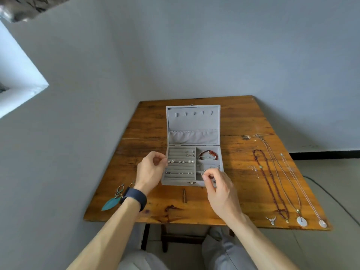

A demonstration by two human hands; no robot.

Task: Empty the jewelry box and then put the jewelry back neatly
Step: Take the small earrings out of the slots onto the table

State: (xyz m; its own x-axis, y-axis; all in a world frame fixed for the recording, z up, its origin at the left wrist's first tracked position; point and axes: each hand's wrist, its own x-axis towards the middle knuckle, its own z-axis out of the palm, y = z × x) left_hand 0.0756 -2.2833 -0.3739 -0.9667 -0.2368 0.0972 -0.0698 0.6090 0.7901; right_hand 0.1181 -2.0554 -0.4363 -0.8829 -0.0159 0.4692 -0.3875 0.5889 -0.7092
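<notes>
A grey jewelry box [192, 125] stands open on the wooden table [243, 121], its lid upright. Rows of pearl earrings [181, 161] and rings [190, 153] sit in the left ring slots. A red bead bracelet [209, 153] lies in the top right compartment. My left hand [151, 170] holds the box's left edge with curled fingers. Over the lower right compartment, my right hand [218, 184] pinches a small silver piece [202, 174]. Several long necklaces [272, 182] lie stretched out on the table's right side.
Feather earrings [115, 197] lie at the table's near left edge. A small silver pendant [271, 220] and round white pendants [301, 221] rest near the front right edge. A small earring [254, 169] lies right of the box. The wall is close behind and to the left.
</notes>
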